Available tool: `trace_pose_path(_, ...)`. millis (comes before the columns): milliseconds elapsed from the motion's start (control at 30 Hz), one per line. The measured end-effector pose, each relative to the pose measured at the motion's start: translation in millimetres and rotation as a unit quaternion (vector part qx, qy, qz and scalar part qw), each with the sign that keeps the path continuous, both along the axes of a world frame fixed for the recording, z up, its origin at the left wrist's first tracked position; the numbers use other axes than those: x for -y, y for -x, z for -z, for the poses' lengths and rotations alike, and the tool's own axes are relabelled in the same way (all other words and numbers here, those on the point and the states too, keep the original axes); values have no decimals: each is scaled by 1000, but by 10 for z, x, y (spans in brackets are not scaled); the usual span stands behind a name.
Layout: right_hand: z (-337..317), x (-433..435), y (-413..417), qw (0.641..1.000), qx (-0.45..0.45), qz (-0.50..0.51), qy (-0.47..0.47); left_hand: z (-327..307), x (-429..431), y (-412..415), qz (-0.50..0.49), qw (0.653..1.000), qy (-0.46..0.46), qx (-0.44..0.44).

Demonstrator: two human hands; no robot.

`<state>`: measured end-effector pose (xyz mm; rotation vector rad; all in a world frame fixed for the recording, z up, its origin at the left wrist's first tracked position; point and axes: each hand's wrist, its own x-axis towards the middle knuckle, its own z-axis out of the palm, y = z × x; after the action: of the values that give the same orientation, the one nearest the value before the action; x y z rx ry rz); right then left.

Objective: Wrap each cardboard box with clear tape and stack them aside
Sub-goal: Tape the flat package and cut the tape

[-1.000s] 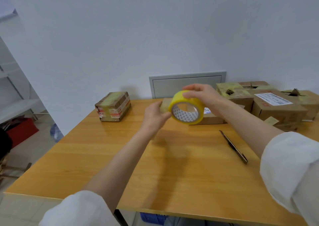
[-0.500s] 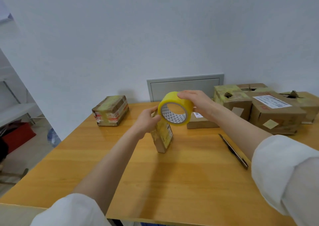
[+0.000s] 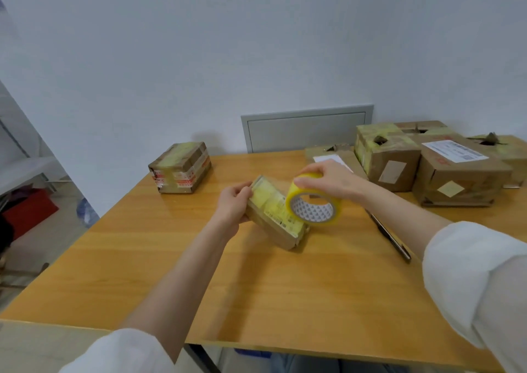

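The left hand [image 3: 232, 204] grips the far upper end of a small box [image 3: 271, 210], fingers curled over its edge, tilting it so a lower corner rests on the surface [image 3: 256, 287]. The right hand [image 3: 328, 177] grips a tape roll [image 3: 310, 211] from above, fingers closed round its rim, and holds it against the box's near right end, low over the surface. Yellowish tape covers the box's upward face, so one band seems laid; whether it runs right round cannot be seen. By my judgement this box is mid-wrap and not yet set aside

At the far left of the surface, well apart, one taped box [image 3: 181, 167] sits alone, banded in tape; it looks like a finished one put aside, with nothing stacked on it. At the far right waits a cluster of larger boxes [image 3: 462, 179], some with torn holes in their tops, one with a white label; a flat box [image 3: 330, 151] lies beside them, behind the right hand. These probably remain to be done, so most of the task seems ahead

A slim dark tool [image 3: 390, 236], perhaps a cutter, lies to the right of the hands. The surface is orange-toned wood against a plain pale wall [image 3: 256, 45] with a grey panel [image 3: 306, 129] at its far edge. To the left, the floor shows a red object [image 3: 28, 213] and pale shelving [image 3: 25, 170]
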<state>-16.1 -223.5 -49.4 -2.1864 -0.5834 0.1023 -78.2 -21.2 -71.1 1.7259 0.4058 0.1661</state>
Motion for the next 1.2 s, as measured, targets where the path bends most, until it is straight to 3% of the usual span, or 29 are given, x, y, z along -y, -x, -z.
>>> trace_pose_path(200, -42, 99, 23, 998, -26, 19, -48, 17, 145, -121, -41, 998, 39, 25)
trace_pose_path(333, -25, 172, 9, 997, -33, 39, -55, -27, 188, -151, -18, 999, 39, 1)
trace_pose_path(667, -94, 114, 55, 1000, -1, 2, 16, -299, 255, -268, 61, 964, -243, -85)
trace_pose_path(867, 24, 247, 70, 993, -86, 7, -78, -186, 99, -239, 46, 980, -154, -116)
trace_pose_path(1200, -15, 112, 25, 996, -53, -8, -78, 48, 9, -222, -3, 993, -89, -74)
